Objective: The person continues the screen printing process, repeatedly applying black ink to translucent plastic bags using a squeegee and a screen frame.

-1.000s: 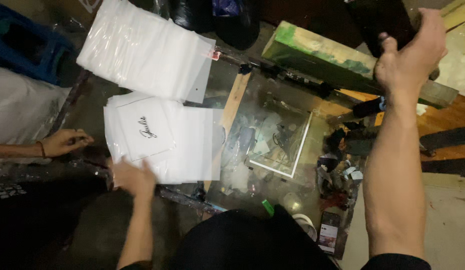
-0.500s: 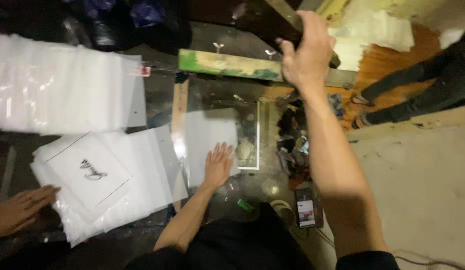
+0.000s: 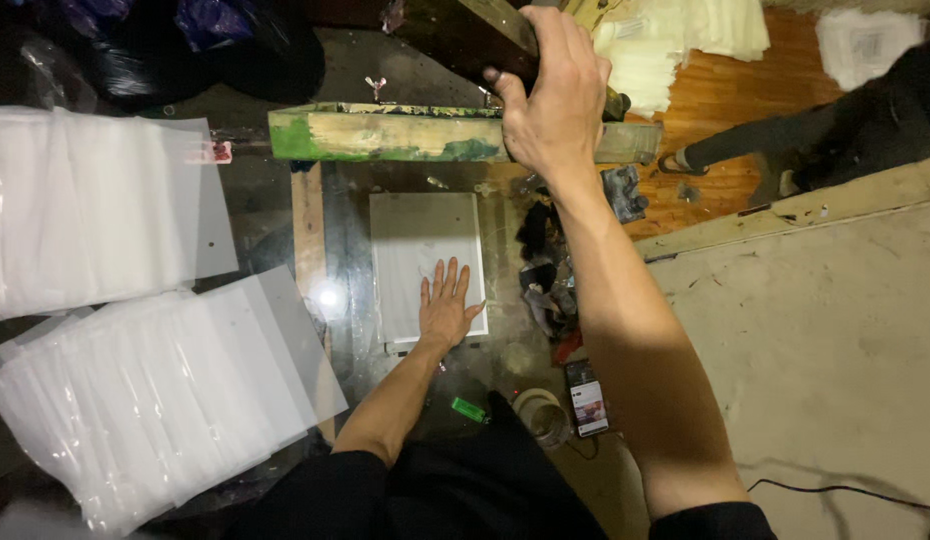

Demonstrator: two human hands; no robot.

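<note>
Since the earlier frame your left hand [image 3: 448, 305] had slid down the white sheet [image 3: 426, 262] on the glass bed [image 3: 345, 240], and the other person's hand at the left stacks [image 3: 145, 380] had gone from view. Your right hand [image 3: 555, 100] was clenched over the raised wooden frame [image 3: 465, 35], which looked heavy and stiff, best gripped on its thick edge bar. The sheet looked light, thin and slippery; your left hand lay flat and open on its lower right part, grasping nothing.
</note>
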